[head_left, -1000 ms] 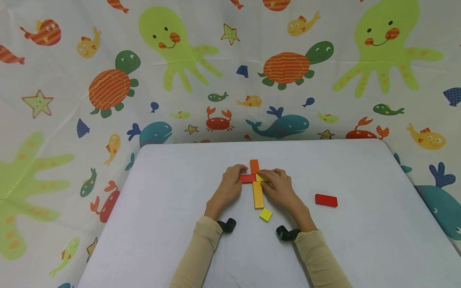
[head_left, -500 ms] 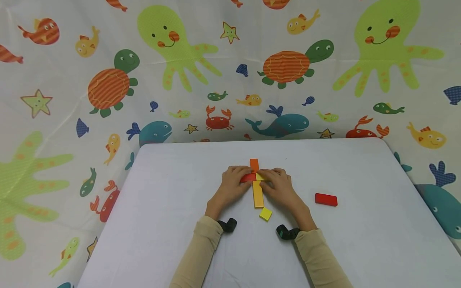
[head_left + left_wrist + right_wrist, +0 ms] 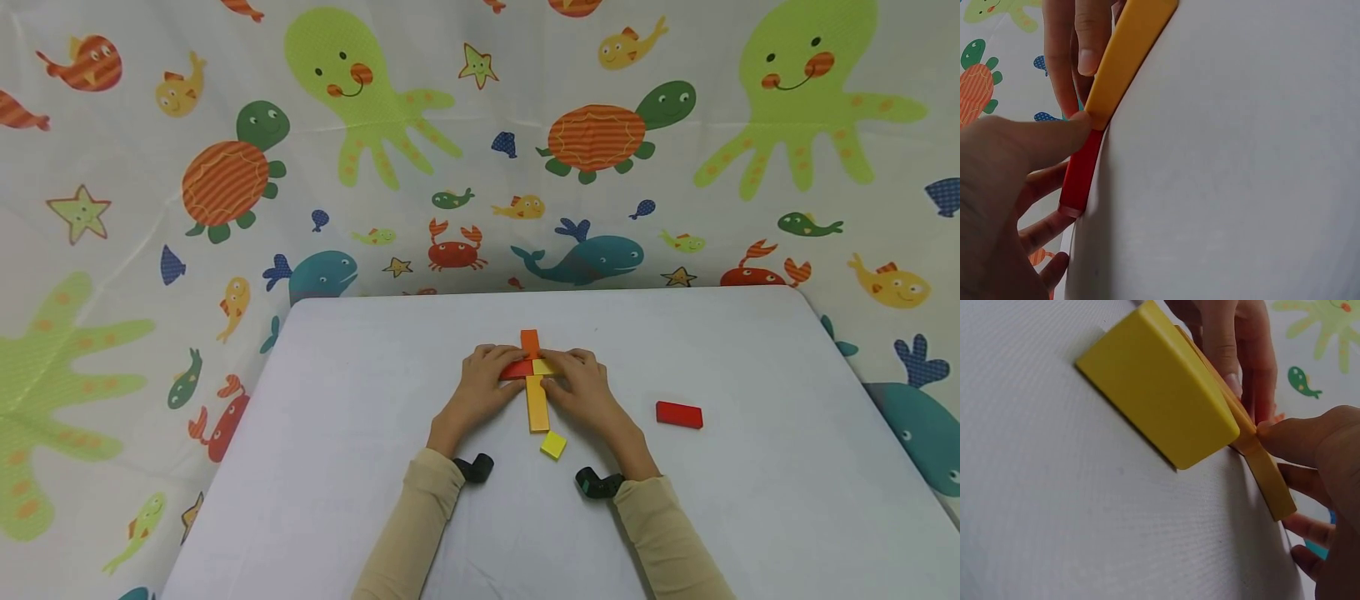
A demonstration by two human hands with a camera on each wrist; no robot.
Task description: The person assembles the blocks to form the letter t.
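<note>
In the head view, several wooden blocks form a cross. My left hand [image 3: 482,382] pinches the red block [image 3: 515,370] that makes its left arm, thumb on the near side and fingers on the far side. My right hand [image 3: 587,385] pinches the yellow block [image 3: 545,367] of the right arm the same way; the fingers hide part of it. An orange block [image 3: 529,341] stretches away at the top, and a long amber block [image 3: 537,407] runs toward me. In the left wrist view, my thumb lies where the red block [image 3: 1082,172] meets the amber block [image 3: 1129,59].
A small yellow block [image 3: 553,445] sits turned at an angle just below the amber block, large in the right wrist view. Off to the right lies another red block [image 3: 679,415]. A printed sea-animal cloth [image 3: 420,200] hangs behind the white table [image 3: 300,467].
My left hand has shifted slightly right, its thumb and fingers now reaching along both sides of the red block. The right hand stays at the yellow block with only slight finger movement.
</note>
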